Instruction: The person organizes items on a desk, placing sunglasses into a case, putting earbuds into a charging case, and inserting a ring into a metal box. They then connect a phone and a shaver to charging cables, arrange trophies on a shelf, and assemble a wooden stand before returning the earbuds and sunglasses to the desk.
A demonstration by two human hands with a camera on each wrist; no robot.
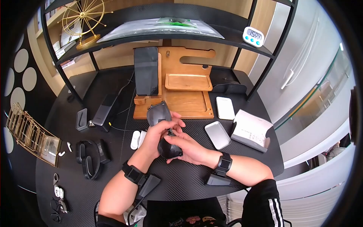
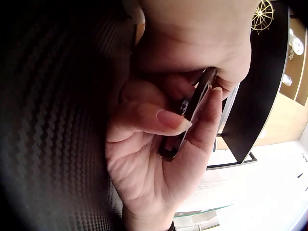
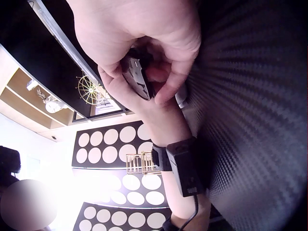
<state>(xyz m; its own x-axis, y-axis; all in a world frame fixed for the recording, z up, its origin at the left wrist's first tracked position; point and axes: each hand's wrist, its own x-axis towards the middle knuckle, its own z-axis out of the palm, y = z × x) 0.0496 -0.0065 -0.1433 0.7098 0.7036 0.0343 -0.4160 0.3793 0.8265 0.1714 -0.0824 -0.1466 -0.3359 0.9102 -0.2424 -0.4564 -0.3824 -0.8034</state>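
A pair of dark sunglasses [image 1: 159, 112] is held between both hands over the front middle of the desk, one lens up toward the wooden stand and the other nearer the body. My left hand [image 1: 160, 132] grips it around the middle, thumb by the upper lens. My right hand [image 1: 191, 148] pinches the lower lens, its thumb lying over the dark face. In the left wrist view the sunglasses [image 2: 193, 113] appear edge-on between thumb and fingers of the right hand [image 2: 149, 159]. The right wrist view shows a shiny lens [image 3: 137, 77] under the curled fingers; the folded temples are mostly hidden.
Behind the hands stands a wooden organizer [image 1: 185, 104] bearing a dark phone [image 1: 146, 72]. To the right are a white tin [image 1: 217, 135], a white card-like box [image 1: 225, 108] and an opened carton [image 1: 251, 130]. Headphones [image 1: 90, 162] and a power bank [image 1: 105, 109] lie left.
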